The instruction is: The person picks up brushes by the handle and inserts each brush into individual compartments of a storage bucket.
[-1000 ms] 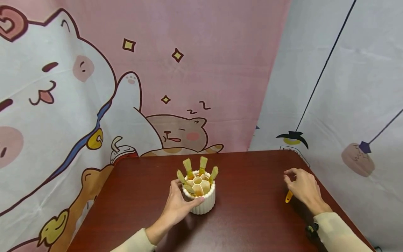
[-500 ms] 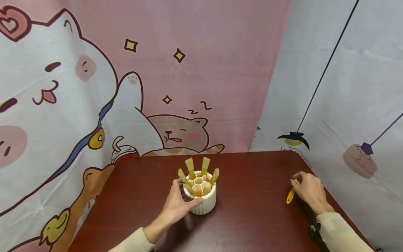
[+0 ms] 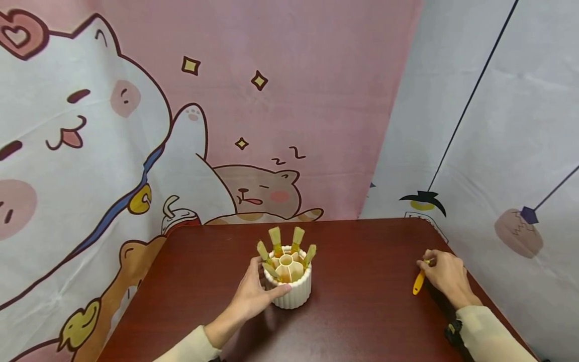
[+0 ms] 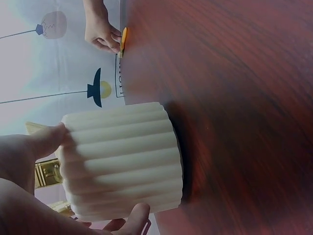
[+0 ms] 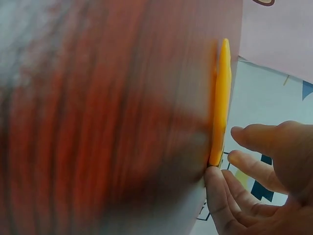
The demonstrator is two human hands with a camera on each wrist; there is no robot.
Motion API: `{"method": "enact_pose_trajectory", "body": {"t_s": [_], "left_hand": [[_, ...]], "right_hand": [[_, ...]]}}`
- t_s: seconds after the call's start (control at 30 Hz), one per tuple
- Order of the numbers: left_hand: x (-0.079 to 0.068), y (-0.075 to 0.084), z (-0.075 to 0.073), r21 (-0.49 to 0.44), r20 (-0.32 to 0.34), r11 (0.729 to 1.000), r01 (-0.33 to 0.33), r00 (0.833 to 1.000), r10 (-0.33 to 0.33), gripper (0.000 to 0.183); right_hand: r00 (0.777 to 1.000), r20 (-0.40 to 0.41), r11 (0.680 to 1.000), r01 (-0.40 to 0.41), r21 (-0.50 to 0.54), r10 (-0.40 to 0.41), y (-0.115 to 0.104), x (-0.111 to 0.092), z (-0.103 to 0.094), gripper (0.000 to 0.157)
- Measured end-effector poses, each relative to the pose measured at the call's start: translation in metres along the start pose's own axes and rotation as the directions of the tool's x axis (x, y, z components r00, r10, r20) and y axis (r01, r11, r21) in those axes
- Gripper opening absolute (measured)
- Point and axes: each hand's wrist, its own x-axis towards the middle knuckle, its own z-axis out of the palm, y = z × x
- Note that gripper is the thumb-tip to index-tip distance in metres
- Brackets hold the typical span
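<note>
A white ribbed round pot (image 3: pixel 293 294) with a divided insert stands upright on the table, with several paintbrushes (image 3: pixel 274 239) in it, pale bristles up. My left hand (image 3: pixel 257 291) holds it from the left, thumb on the near side; in the left wrist view, fingertips (image 4: pixel 139 213) press its ribbed wall. At the right, a yellow-handled paintbrush (image 3: pixel 418 282) lies on the table, its far end partly hidden by my right hand (image 3: pixel 445 274). In the right wrist view, lower fingertips (image 5: pixel 213 174) are at the end of the yellow handle (image 5: pixel 222 103); thumb and forefinger stand apart from it.
The dark red-brown wooden table (image 3: pixel 362 322) extends between both hands. A pink and white cloth (image 3: pixel 334 125) with cartoon animals hangs behind it, and a pale cloth (image 3: pixel 511 151) hangs along the right edge.
My right hand has moved slightly right and down to the far end of the loose paintbrush, exposing more of it. My left hand stays on the pot. The view has shifted slightly.
</note>
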Motion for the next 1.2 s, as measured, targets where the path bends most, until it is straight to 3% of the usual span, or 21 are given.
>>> {"method": "enact_pose_trajectory", "body": {"t_s": [0.33,0.6,0.8,1.0,1.2], "left_hand": [[0.002,-0.003,-0.003,-0.046,0.042,0.999,-0.003,0.999,0.005,0.088],[0.002,-0.002,-0.003,-0.04,0.054,0.999,0.007,0.999,-0.004,0.086],[0.002,-0.001,-0.004,-0.019,0.054,1.0,0.011,0.999,-0.01,0.086],[0.001,0.0,-0.005,-0.008,0.059,1.0,0.012,0.998,-0.011,0.086],[0.002,-0.001,-0.005,-0.02,0.059,1.0,0.009,0.998,-0.008,0.085]], "right_hand": [[0.999,0.033,1.0,-0.01,0.013,0.01,0.0,0.004,0.005,0.023],[0.998,0.053,0.999,0.041,0.022,-0.042,-0.003,0.007,0.007,0.013],[0.995,0.067,0.997,0.065,0.037,-0.067,-0.007,0.009,0.005,0.021],[0.997,0.072,0.999,0.031,0.016,-0.032,-0.008,0.013,0.007,0.035],[0.996,0.09,1.0,0.006,0.011,-0.007,-0.011,0.015,0.01,0.029]]}}
